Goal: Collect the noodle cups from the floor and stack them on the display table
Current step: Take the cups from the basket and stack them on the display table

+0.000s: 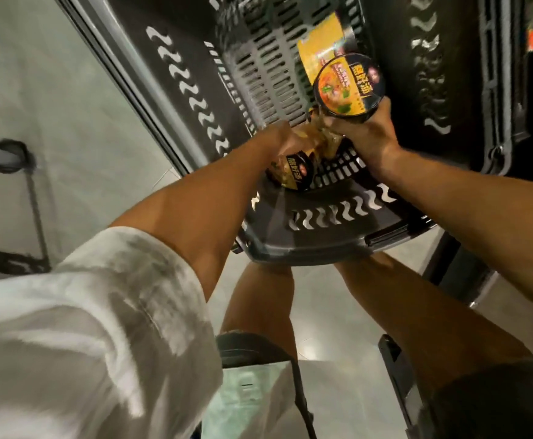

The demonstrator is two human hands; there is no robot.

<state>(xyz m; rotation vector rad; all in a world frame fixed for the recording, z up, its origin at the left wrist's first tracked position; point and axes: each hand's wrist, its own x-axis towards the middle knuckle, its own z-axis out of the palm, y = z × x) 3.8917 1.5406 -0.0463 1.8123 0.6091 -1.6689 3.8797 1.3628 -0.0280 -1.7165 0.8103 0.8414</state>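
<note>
Pale tiled floor (322,299); black slotted basket (322,236) holds noodle cups. Right grip (369,134) grasps a noodle cup (349,85); left grip (278,137), blurred, touches another cup (293,172), clench unclear.

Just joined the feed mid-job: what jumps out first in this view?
The bright orange-lidded noodle cup, upper right, held from below by the right hand over a black slotted basket. Just left, the left hand reaches for a second cup lying inside the basket, though blur hides its grip.
</note>
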